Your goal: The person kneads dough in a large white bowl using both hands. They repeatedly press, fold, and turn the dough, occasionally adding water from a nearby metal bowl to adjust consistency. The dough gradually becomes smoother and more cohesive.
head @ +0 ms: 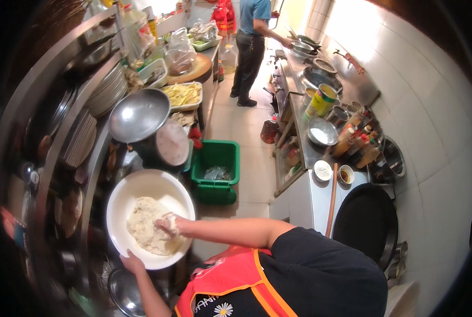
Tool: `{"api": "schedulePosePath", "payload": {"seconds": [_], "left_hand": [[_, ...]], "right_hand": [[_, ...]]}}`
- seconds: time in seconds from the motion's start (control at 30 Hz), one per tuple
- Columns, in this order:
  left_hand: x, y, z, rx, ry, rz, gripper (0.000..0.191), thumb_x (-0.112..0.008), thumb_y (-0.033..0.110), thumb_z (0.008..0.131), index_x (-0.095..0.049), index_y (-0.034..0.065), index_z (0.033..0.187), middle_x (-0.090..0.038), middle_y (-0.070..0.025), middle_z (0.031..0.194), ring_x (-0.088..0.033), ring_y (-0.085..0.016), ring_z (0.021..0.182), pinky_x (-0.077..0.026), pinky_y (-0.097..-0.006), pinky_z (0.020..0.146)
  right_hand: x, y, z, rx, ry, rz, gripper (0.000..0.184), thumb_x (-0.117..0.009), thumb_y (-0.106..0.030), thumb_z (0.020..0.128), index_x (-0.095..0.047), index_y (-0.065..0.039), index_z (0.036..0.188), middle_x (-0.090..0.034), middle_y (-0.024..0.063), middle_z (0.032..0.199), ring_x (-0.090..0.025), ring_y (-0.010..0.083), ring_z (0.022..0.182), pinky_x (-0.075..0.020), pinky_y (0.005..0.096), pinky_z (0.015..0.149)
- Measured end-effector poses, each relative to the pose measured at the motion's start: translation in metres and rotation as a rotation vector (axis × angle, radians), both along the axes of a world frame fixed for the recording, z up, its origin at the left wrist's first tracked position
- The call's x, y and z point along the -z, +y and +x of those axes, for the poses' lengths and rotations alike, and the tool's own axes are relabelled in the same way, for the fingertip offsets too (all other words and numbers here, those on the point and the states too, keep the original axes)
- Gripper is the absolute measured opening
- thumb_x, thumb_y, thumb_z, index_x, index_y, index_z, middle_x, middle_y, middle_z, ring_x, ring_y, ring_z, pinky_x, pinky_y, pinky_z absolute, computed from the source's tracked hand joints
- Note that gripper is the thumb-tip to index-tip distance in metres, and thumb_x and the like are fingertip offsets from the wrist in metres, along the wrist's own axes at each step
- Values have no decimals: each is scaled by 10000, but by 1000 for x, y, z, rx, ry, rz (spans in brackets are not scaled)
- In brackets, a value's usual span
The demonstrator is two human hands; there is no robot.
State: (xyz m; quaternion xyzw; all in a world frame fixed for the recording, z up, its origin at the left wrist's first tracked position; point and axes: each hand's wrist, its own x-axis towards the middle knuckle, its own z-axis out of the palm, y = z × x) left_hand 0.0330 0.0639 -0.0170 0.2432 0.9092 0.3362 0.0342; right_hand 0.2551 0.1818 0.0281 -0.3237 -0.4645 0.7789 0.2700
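Observation:
A large white bowl (117, 206) stands before me at the left, with a rough, pale mass of dough (146, 226) inside. My right hand (168, 225), coated with flour, presses into the right side of the dough; its fingers are partly hidden there. At the near-left rim, my left hand (133, 262) grips the bowl, thumb over the edge. Behind the bowl are a shiny metal bowl (139, 115) and a round, whitish board or lid (172, 142).
Plates stack on a metal rack (86, 85) at left. A green bin (215, 190) stands beyond my right arm. Another person (251, 43) is at the stove counter. A wooden rolling pin (332, 198) and black round pan (364, 226) lie to the right.

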Motion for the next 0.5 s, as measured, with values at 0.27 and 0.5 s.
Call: {"api": "schedulePosePath", "payload": {"seconds": [0.27,0.5], "left_hand": [[62,-7,-30,60,-215,48,607,-631,254,767,-388,-70,1219,-480,-247,1172,-456,-352,1104,-359,-390,932],[-21,-3,6,13,-338,126,395,-578,123,770,-431,-22,1107,-568,-249,991,-548,-385,940,-425,-423,803]], "right_hand": [[29,0,-21,-156,-717,969,226,-586,-286,708,-639,-112,842,-616,118,840,-573,308,826,-458,393,719],[15,-14,-57,-221,-992,1015,229,-636,-254,720,-631,-54,833,-611,169,860,-576,325,837,-464,357,753]]}}
